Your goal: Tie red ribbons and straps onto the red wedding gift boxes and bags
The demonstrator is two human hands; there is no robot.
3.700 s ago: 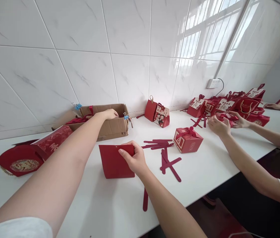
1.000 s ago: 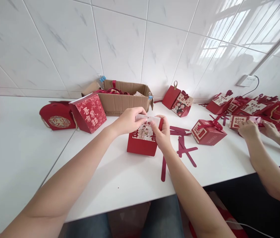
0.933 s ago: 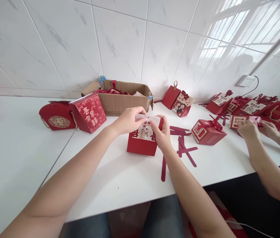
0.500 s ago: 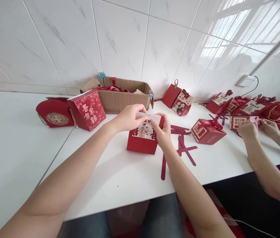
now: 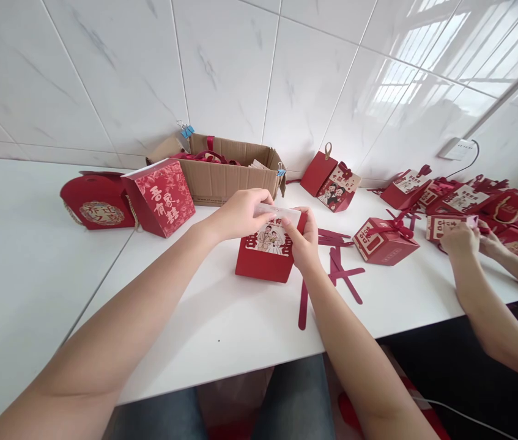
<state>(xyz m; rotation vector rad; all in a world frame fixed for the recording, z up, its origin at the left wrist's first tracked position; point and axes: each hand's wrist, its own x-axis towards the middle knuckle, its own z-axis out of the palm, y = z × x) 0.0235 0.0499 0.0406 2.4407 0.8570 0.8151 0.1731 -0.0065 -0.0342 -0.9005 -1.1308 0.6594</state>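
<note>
The white table carries red boxes, a cardboard carton — and maroon strips.

The bare left forearm slanted up and to the right from the lower left, its wrist slightly bent, and the left hand was closed in a pinch, back of the hand upward and thumb pointing right. From the lower right, the bare right forearm angled up and leftward to the right hand, whose thumb lay across the front while its fingers curled behind, the two hands just beside each other.
</note>
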